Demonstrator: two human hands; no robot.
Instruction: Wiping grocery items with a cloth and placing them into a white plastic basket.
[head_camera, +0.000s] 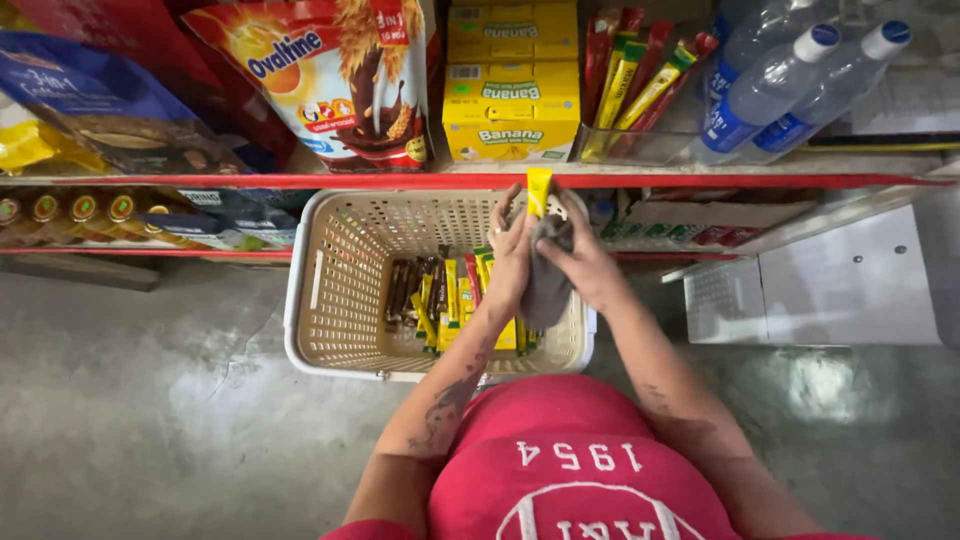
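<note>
A slim yellow stick sachet (539, 190) is held upright above the far rim of a beige perforated plastic basket (340, 290); its long axis runs toward 12 o'clock, the top end pointing at the shelf edge and the lower end hidden in a grey cloth (548, 280). The cloth is wrapped round the sachet's lower part and hangs down toward 6 o'clock over the basket. The left hand (512, 262) is seen closed round the sachet and cloth from the 9 o'clock side, fingers curled. The right hand (585, 262) is closed on the cloth from the 3 o'clock side, pressing it against the sachet. Both hands are touching each other about the bundle. In the basket, at 7 o'clock from the hands, a loose heap of stick sachets (445, 300) in yellow, brown and red is seen, mostly lying lengthwise toward 12 o'clock. The basket is set on a grey concrete floor (140, 400) against a red-edged shelf (300, 181). On the shelf at 12 o'clock, yellow cartons (510, 110) are stacked; at 1 o'clock a clear tray of upright sachets (640, 90); at 2 o'clock clear water bottles (790, 80) with white caps lying down; at 10 o'clock a large red and orange drink-powder pouch (340, 80).
</note>
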